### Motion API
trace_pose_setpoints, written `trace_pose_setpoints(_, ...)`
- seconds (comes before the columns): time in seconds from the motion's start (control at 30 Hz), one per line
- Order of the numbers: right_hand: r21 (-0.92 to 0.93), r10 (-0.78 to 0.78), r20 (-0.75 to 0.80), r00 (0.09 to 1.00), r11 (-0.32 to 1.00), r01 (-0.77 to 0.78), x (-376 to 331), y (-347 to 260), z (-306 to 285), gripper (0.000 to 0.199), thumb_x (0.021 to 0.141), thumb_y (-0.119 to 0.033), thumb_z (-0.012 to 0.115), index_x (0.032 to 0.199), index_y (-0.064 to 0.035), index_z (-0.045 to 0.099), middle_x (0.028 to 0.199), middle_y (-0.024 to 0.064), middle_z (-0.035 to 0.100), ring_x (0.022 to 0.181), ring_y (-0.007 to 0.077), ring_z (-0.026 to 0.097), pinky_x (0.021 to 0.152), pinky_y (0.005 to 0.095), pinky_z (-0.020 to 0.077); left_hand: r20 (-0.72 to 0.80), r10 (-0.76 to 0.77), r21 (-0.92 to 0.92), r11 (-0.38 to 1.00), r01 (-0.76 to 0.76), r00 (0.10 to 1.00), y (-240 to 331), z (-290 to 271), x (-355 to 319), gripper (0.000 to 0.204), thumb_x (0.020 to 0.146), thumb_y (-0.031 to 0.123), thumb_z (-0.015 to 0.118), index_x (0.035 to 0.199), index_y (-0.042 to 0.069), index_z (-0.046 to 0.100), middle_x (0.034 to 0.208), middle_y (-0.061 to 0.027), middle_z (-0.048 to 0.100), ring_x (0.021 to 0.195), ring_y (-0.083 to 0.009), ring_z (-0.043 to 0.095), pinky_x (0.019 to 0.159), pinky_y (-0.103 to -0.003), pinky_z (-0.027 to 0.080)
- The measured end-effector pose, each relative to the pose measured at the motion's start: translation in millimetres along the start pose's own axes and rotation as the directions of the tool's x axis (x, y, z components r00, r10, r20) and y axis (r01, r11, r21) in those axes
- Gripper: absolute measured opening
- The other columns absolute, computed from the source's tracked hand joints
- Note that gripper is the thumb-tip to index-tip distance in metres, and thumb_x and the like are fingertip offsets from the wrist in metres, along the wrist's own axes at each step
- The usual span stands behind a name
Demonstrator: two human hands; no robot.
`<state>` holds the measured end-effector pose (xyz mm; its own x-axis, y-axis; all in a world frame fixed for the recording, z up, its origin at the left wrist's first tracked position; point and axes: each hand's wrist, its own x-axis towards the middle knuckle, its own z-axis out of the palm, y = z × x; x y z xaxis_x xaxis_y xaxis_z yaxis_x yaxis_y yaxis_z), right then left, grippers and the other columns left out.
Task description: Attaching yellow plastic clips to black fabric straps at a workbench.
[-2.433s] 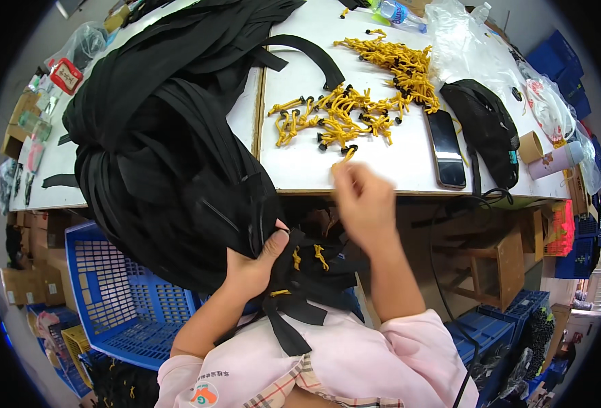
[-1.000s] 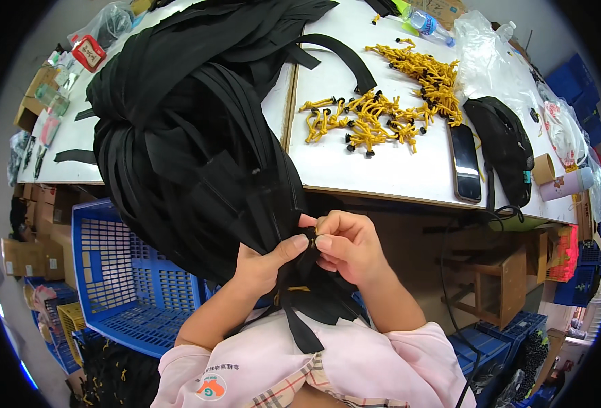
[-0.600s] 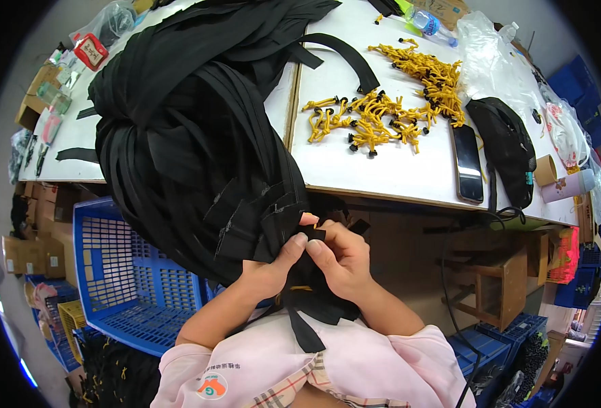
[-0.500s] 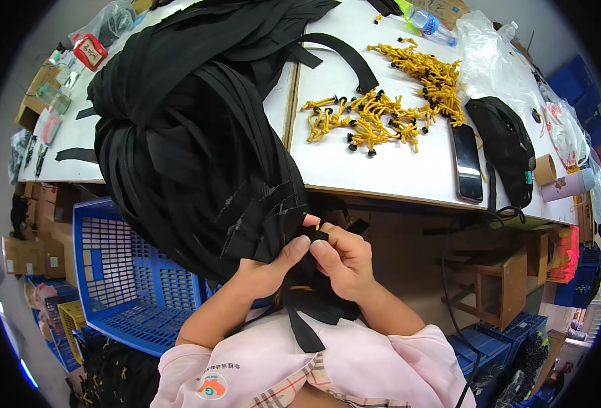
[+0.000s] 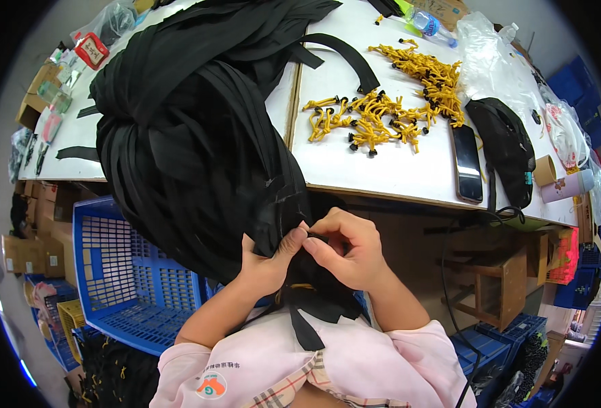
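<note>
A thick bundle of long black fabric straps (image 5: 185, 156) hangs over the front edge of the table. Below its cut ends, my left hand (image 5: 270, 265) is closed, thumb pressed on black strap material. My right hand (image 5: 351, 248) pinches a small dark strap end (image 5: 319, 237), its thumb and forefinger almost meeting the left thumb. What lies beneath the fingers is partly hidden. A loose black strap piece (image 5: 305, 328) rests on my lap, with a bit of yellow cord just above it. Yellow cord loops with black ends (image 5: 365, 122) lie heaped on the table.
On the white table (image 5: 402, 173) are a phone (image 5: 468, 163), a black pouch (image 5: 501, 139), a clear plastic bag (image 5: 487, 64) and a water bottle (image 5: 433, 27). A blue crate (image 5: 137, 299) stands below left; a wooden stool (image 5: 494, 285) is under the table at right.
The right hand has shifted slightly up and right, its fingers more bent. The cut strap ends above the left hand have turned and bunched together; the yellow bit between the hands is no longer visible.
</note>
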<state>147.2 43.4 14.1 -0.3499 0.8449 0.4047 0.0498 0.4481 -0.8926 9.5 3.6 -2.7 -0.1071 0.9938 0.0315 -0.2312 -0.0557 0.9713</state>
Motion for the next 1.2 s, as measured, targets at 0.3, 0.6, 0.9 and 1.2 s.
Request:
trace_pose_setpoints(0.3, -0.342, -0.093, -0.066, 0.994, 0.937, 0.065, 3, -13, -9, 0.034, 0.062, -0.018, 0.067, 0.091, -0.0037, 0.056, 0.080, 0.0094, 0.054, 0.066, 0.0240, 0.052, 0.057, 0.0291, 0.0439, 0.128, -0.413, -0.156, 0.889, 0.430, 0.902, 14, -7, 11, 0.016, 0.077, 0.014, 0.060, 0.086, 0.002, 0.056, 0.063, -0.0030, 0.053, 0.050, -0.0077, 0.046, 0.046, -0.020, 0.039)
trace_pose_setpoints(0.6, -0.207, -0.296, -0.103, 0.950, 0.940, 0.271, 10, -13, -14, 0.010, 0.067, -0.001, 0.063, 0.075, -0.0024, 0.057, 0.075, 0.0056, 0.054, 0.061, 0.0166, 0.051, 0.053, 0.0251, 0.0414, 0.244, -0.370, -0.191, 0.888, 0.418, 0.896, 17, -7, 12, 0.018, 0.072, 0.010, 0.065, 0.083, 0.003, 0.053, 0.069, -0.0020, 0.052, 0.057, -0.0084, 0.048, 0.049, -0.019, 0.039)
trace_pose_setpoints(0.9, 0.199, 0.223, 0.100, 0.970, 0.950, -0.239, -2, -9, -7, 0.005, 0.076, 0.000, 0.052, 0.074, 0.0037, 0.055, 0.060, 0.0064, 0.054, 0.051, 0.0081, 0.051, 0.046, 0.0193, 0.0395, 0.120, -0.219, -0.205, 0.949, 0.240, 0.968, 16, 5, 4, 0.017, 0.075, 0.014, 0.063, 0.081, 0.002, 0.053, 0.073, -0.0008, 0.052, 0.064, -0.0087, 0.050, 0.056, -0.020, 0.041)
trace_pose_setpoints(1.2, 0.618, 0.520, 0.233, 0.822, 0.573, -0.538, -11, 10, 3, 0.014, 0.080, -0.009, 0.051, 0.069, -0.0004, 0.053, 0.049, 0.0001, 0.047, 0.041, 0.0025, 0.040, 0.039, 0.0163, 0.0328, 0.243, 0.574, 0.401, 0.675, -0.620, 0.782, 0, 0, 9, 0.024, 0.064, 0.003, 0.065, 0.087, 0.001, 0.061, 0.073, -0.0065, 0.057, 0.065, -0.0155, 0.054, 0.057, -0.022, 0.042)
